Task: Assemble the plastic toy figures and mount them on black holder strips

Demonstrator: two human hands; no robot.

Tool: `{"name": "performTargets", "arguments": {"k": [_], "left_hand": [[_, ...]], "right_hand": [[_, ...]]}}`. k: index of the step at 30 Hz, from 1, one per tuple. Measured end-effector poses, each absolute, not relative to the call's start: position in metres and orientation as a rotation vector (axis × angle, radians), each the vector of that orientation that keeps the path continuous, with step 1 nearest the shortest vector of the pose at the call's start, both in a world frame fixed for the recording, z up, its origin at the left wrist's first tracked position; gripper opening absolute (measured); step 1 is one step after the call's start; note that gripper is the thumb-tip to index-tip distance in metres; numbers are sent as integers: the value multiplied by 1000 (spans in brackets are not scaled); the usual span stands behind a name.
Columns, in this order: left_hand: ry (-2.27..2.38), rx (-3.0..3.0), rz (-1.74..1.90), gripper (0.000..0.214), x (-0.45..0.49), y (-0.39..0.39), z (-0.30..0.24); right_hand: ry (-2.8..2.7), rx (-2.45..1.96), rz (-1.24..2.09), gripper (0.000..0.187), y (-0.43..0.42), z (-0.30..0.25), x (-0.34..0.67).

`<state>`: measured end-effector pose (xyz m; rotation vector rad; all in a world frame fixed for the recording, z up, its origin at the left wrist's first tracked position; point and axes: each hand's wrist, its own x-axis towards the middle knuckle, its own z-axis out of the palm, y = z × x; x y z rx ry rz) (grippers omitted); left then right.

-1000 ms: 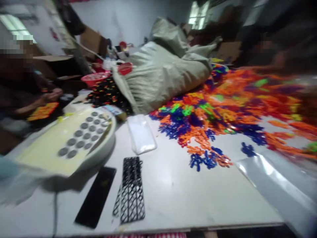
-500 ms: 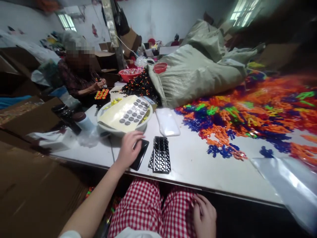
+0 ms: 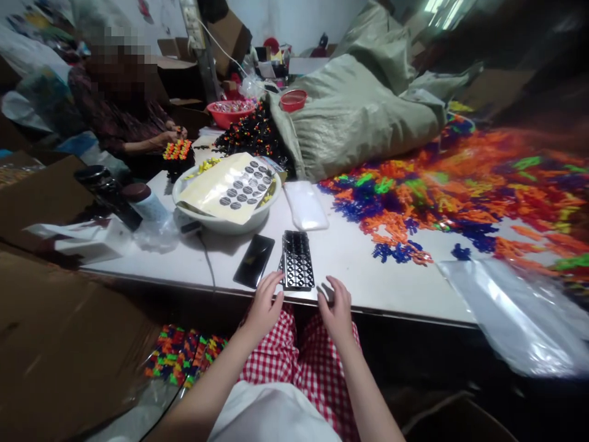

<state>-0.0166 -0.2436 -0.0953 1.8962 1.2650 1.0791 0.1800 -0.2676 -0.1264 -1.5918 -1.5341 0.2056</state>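
A stack of black plastic trays (image 3: 298, 261) with rows of round holes lies near the table's front edge. My left hand (image 3: 265, 307) is at its left front corner, fingers apart and holding nothing; whether a fingertip touches the trays I cannot tell. To the right of the stack, my right hand (image 3: 337, 307) hangs at the table edge, empty, with thumb and fingers apart. A black smartphone (image 3: 254, 261) lies flat just beyond my left hand. Behind the trays rests a pack of clear plastic bags (image 3: 306, 205).
A white basin (image 3: 221, 221) carries a sticker sheet (image 3: 239, 190). Loose colourful plastic figures (image 3: 405, 202) spread over the right side beside a large woven sack (image 3: 363, 116). Clear plastic sheeting (image 3: 515, 319) overhangs the right edge. A co-worker (image 3: 124, 116) sits at the far left.
My left hand has moved from the phone toward the trays' left corner. My right hand has risen from my lap to the table edge. The view has tilted down.
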Motion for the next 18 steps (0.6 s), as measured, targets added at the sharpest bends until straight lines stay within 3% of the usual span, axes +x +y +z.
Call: {"name": "performTargets", "arguments": {"k": [3,5,13,18], "left_hand": [[1212,1881,1064,50,2,-224,-109],[1208,1813,1094,55,9,-215,-116],[1144,1530,1050,62,-1,-203,-123],[1161,1739,828,57,0,-198,-116]], "right_hand": [[-1637,-1677,296,76,-240,-115,168],[-1697,-1731,341,91,-228,-111,152],[-1492,-1680,514,87,-221,-117,126],[-1224,-1579,677,76,-224,-106,144]]}}
